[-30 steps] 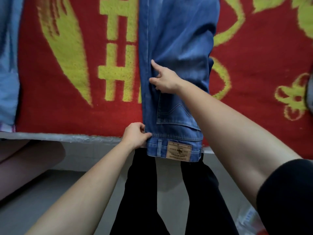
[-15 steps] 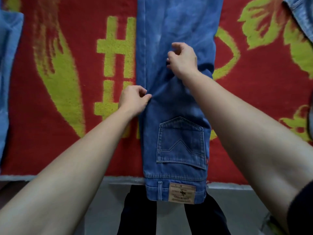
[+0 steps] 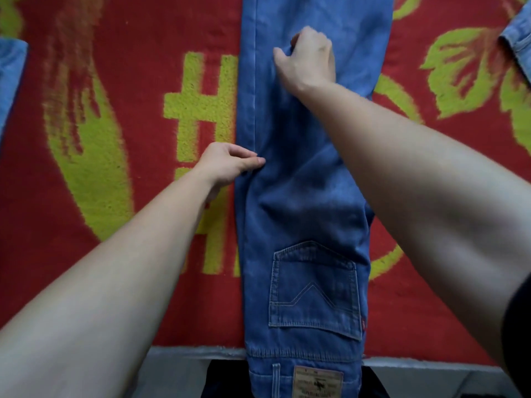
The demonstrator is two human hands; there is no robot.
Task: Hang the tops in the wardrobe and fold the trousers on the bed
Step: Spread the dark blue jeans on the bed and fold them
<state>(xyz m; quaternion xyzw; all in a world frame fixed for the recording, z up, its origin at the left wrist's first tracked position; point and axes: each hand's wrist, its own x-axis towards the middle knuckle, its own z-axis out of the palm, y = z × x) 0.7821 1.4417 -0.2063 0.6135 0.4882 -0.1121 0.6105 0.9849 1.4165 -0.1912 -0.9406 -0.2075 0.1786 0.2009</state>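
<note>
A pair of blue jeans (image 3: 304, 202) lies lengthwise on the bed, folded leg on leg, back pocket up. Its waistband with a tan leather patch hangs over the bed's near edge. My left hand (image 3: 230, 165) pinches the left seam of the jeans at thigh height. Farther up the leg, my right hand (image 3: 309, 57) rests on the denim with curled fingers that gather a fold of cloth.
A red blanket (image 3: 129, 225) with yellow-green patterns covers the bed. Other pale denim pieces show at the left edge (image 3: 11, 79) and at the top right corner (image 3: 517, 44). The grey bed edge (image 3: 195, 353) runs along the bottom, above my dark trousers.
Both hands have moved up the jeans, away from the waistband. The left went from the waistband to the thigh seam. The right changed from a pointing finger to a curled grasp higher up.
</note>
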